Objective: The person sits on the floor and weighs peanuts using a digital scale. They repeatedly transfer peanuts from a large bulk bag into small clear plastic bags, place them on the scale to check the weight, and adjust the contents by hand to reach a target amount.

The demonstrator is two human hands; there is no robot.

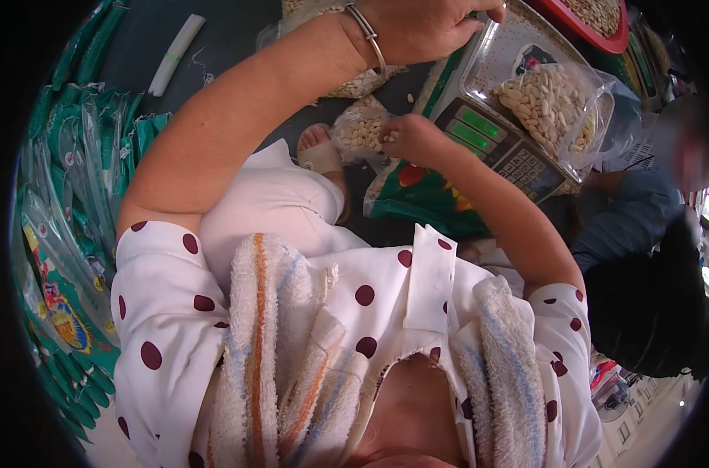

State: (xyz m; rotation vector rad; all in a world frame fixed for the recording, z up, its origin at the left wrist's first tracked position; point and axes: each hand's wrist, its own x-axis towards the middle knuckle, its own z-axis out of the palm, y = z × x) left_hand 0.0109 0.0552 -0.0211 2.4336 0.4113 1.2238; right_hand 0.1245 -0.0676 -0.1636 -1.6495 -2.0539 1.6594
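Observation:
My left hand (pixel 420 30), with a metal bangle at the wrist, reaches across the top over the far left edge of the scale (pixel 491 74). Its fingers are curled in, and whatever they may hold is hidden. Lower down, my right hand (pixel 414 139) is closed at the side of a small clear bag of pale seeds that look like pumpkin seeds (pixel 360 131). A larger clear bag of the same seeds (pixel 543 100) lies on the scale's metal pan, its loose plastic spreading right. The scale's green display (pixel 475 129) is lit.
Beyond the scale is a red tray (pixel 621 35) of seeds. Another bag of seeds (pixel 366 83) lies under my left wrist. A green printed sack (pixel 417 203) rests below the scale. Green packaging bags (pixel 74 171) are stacked at left. Another person's blue sleeve (pixel 631 207) is close at right.

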